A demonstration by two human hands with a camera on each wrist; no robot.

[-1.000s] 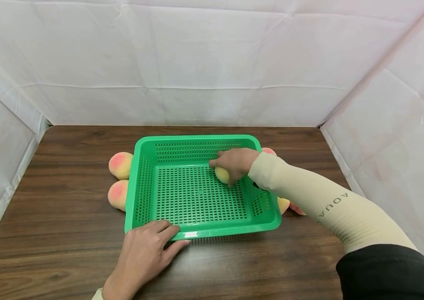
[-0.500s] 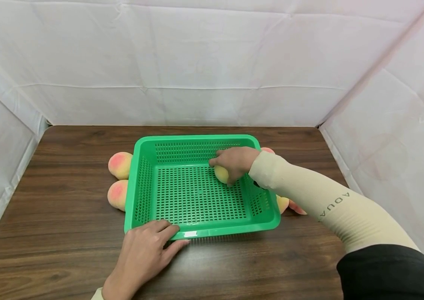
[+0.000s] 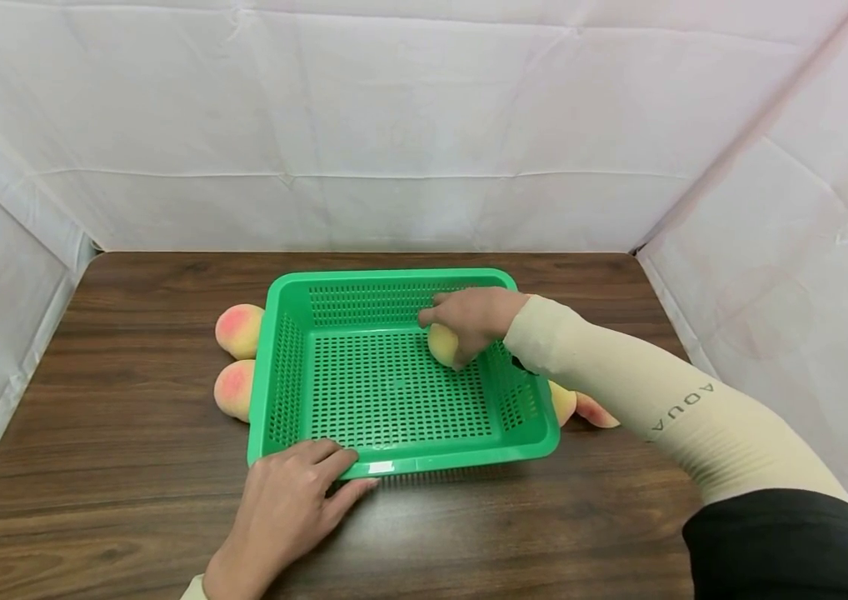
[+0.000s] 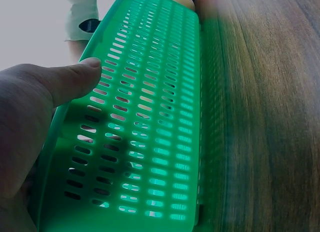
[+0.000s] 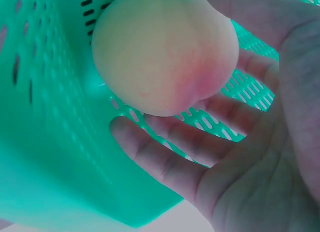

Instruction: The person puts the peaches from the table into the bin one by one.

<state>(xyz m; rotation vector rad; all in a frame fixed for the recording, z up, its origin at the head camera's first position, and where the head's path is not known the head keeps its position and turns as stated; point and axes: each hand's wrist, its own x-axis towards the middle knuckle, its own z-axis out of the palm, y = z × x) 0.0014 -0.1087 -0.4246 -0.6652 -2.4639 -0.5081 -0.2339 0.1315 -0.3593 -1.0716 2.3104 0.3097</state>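
Note:
A green plastic basket [image 3: 461,459] with slotted walls and floor stands on the table. My left hand [image 3: 285,504] grips its near left rim, fingers over the edge and thumb outside; in the left wrist view the thumb [image 4: 70,84] presses against the slotted wall. Inside the basket, near the back right corner, my right hand [image 3: 472,317] holds a peach [image 3: 441,343]. The right wrist view shows that yellow-pink peach [image 5: 160,51] between the thumb above and the fingers behind and below it. In the head view the hand covers much of the fruit.
Two peaches [image 3: 235,389] lie against the basket's left side. More peaches [image 3: 562,403] lie to its right, partly hidden by the basket and the right sleeve [image 3: 619,367]. White cloth walls [image 3: 409,125] enclose the brown wooden table [image 3: 109,400] at the back and sides.
My right hand and the peach have shifted slightly up toward the basket's back. The right sleeve has moved a little, covering most of the peach behind it. My left hand stays put.

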